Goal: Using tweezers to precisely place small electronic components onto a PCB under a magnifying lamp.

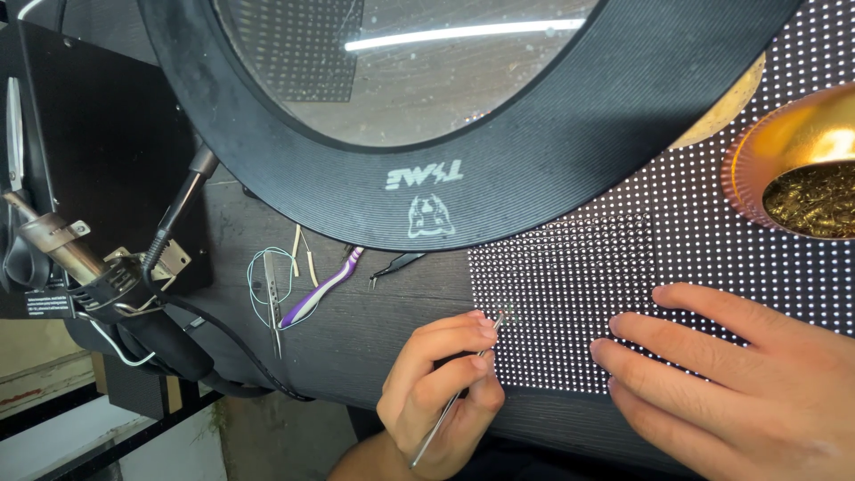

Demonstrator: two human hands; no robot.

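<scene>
Metal tweezers pinched in left hand at lit LED panel edge — right hand flat, fingers spread; magnifier ring overhangs, toothbrush nearby.

From my seat, the magnifier lamp ring runs off the top edge, and its rim hides part of the lit dot panel behind it. I cannot tell whether the thin metal tool in my left hand touches the panel; its tip is too small to read. My right hand is cut by the right and bottom edges. The gold dish leaves the frame on the right. The soldering handle is partly out of view at left.
</scene>
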